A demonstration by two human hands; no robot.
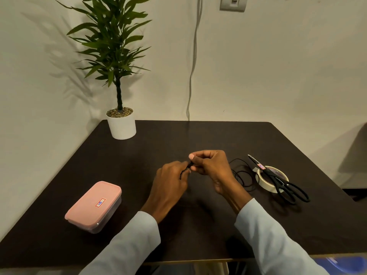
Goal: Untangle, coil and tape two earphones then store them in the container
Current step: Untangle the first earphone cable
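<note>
Over the middle of the dark table (pixel 127 155), my left hand (pixel 170 183) and my right hand (pixel 210 165) meet, both pinching a black earphone cable (pixel 185 169) between the fingertips. More black earphone cable (pixel 241 175) lies in loose loops on the table just right of my right hand. A roll of beige tape (pixel 264 184) lies flat beyond those loops, with black scissors (pixel 284 185) resting across it. The container (pixel 94 205), a clear box with a pink lid shut on it, sits at the left front.
A potted plant in a white pot (pixel 121 126) stands at the table's back left corner. A grey cable (pixel 191 76) hangs down the wall behind the table. The table's front edge runs just below my sleeves.
</note>
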